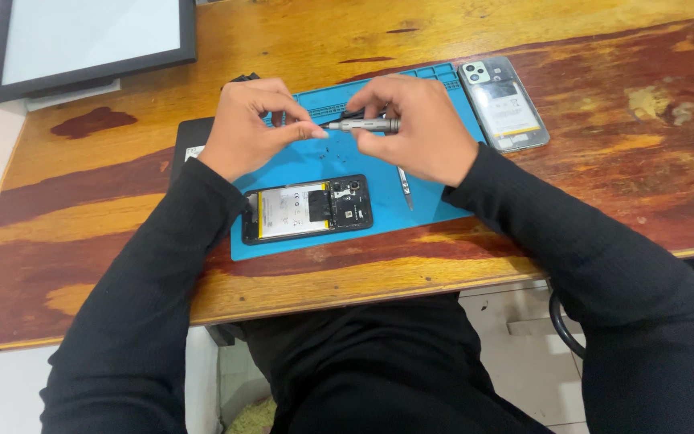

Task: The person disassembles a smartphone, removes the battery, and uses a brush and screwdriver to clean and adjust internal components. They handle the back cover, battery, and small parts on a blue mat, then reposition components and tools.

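My right grip (419,128) pinches the precision screwdriver (363,125); left grip (255,120) pinches its tip, best steadied level above the blue mat (339,161).

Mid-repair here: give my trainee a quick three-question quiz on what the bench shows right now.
1. True or false: the opened phone lies on the blue mat.
2. Which hand holds the grey screwdriver? A) left hand B) right hand
3. Fill in: the tweezers lie on the mat to the ___ of the opened phone.

Key: 1 true; 2 B, with the left fingertips at its tip; 3 right.
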